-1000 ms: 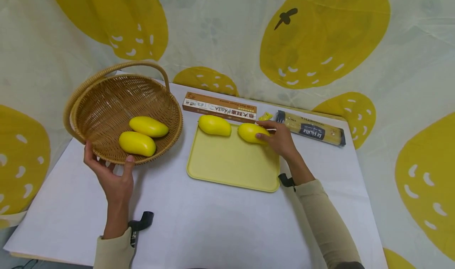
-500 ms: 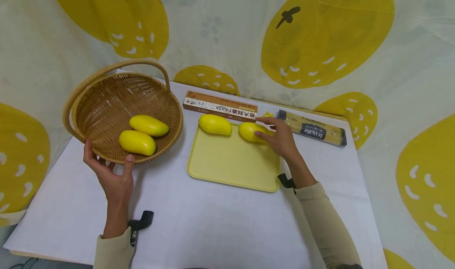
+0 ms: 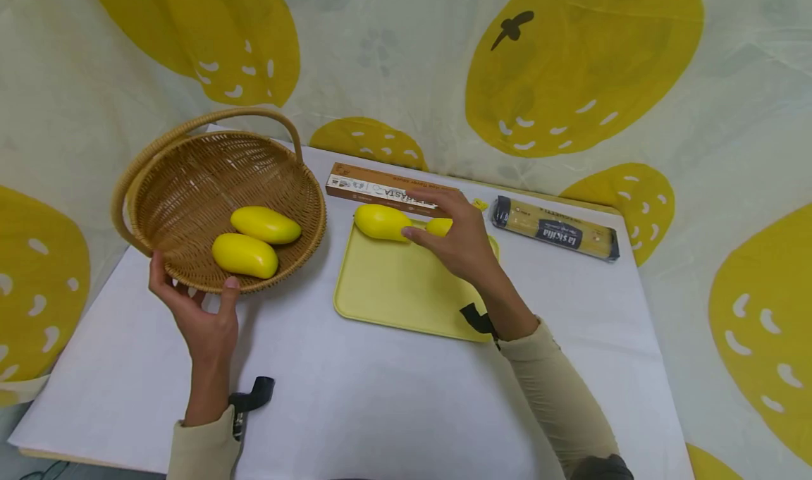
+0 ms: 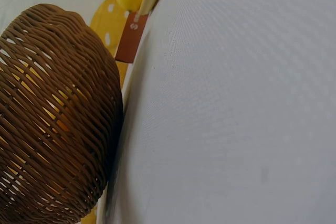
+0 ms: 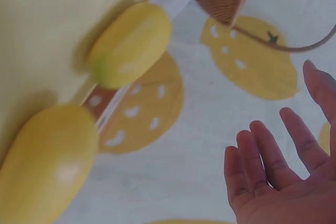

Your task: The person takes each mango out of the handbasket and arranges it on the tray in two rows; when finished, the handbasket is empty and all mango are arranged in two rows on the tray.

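Observation:
My left hand grips the front rim of a tilted wicker basket, thumb over the edge. Inside it lie two yellow mangoes, an upper mango and a lower mango. The basket's woven side fills the left of the left wrist view. On a pale yellow tray rest two more, a left mango and a right mango, the latter mostly hidden behind my right hand. That hand hovers over the tray with its fingers spread; the right wrist view shows its palm empty.
Behind the tray lies a pasta box. A spaghetti packet lies to the right of it, with a small yellow item between them. A patterned cloth hangs behind the white table.
My right hand has let go of the right mango and moved left over the tray, close to the left mango. The left hand and basket have stayed in place.

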The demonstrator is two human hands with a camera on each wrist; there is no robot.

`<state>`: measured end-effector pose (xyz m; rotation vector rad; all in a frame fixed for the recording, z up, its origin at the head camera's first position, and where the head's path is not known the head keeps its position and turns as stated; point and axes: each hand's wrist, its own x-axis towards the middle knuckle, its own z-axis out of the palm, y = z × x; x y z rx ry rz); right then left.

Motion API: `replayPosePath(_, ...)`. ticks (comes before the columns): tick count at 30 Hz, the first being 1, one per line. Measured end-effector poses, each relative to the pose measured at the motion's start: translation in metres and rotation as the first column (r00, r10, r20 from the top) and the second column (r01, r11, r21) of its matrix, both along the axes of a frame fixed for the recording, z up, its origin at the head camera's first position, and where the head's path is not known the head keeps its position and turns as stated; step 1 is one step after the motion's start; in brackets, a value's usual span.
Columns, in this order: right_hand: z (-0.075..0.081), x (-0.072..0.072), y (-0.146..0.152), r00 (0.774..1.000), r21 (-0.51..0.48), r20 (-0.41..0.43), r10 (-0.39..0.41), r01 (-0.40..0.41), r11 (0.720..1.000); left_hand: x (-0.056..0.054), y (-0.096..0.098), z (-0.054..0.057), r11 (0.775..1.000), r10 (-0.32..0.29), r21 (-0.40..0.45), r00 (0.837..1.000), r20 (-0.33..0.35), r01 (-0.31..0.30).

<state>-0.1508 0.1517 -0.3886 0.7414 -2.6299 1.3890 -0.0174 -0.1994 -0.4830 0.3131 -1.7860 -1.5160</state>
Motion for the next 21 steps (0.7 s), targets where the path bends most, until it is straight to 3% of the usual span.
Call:
replayPosePath(10,0.013,0.003,-0.068,0.985,-0.1,-0.008,0.171,-0.171,0.98,0.003,0.003,0.007,1.0,-0.007,0.0,1.0,0.011,0.007)
replayPosePath(21,0.009,0.003,-0.135,0.956,-0.019,0.015,0.294,-0.294,0.956,0.001,-0.004,-0.003,1.0,-0.002,-0.021,1.0,0.03,0.003)
